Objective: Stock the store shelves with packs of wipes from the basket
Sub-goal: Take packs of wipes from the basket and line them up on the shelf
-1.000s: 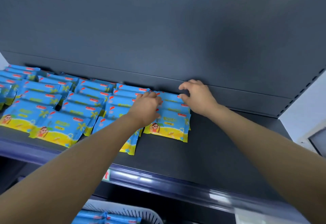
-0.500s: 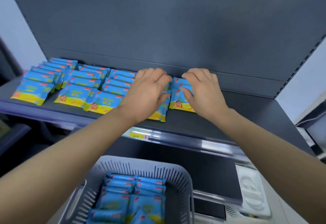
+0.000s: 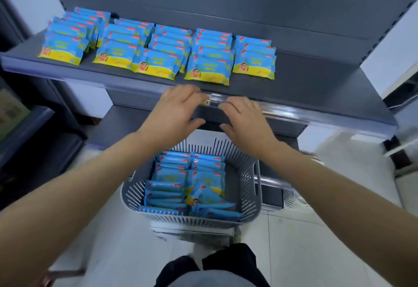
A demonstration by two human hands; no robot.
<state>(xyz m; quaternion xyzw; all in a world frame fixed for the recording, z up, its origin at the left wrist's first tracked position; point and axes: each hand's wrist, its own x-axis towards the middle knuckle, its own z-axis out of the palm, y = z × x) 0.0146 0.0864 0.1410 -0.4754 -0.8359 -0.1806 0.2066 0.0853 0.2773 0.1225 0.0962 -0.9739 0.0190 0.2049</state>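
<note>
Grey basket (image 3: 247,187); blue wipes packs (image 3: 172,180) inside

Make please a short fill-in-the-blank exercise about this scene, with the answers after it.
1. Both hands, left and right, hold ____.
2. The shelf carries ____ rows of wipes packs.
3. The grey basket stands ____ the shelf.
4. The bare shelf space lies to the ____ of the rows.

Answers: nothing; five; below; right

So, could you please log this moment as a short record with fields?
left hand: empty, fingers spread, in front of the shelf edge
right hand: empty, fingers spread, beside the left hand
shelf: rows of wipes packs on the left and middle, right end bare
basket: below the hands, holds more packs
</note>
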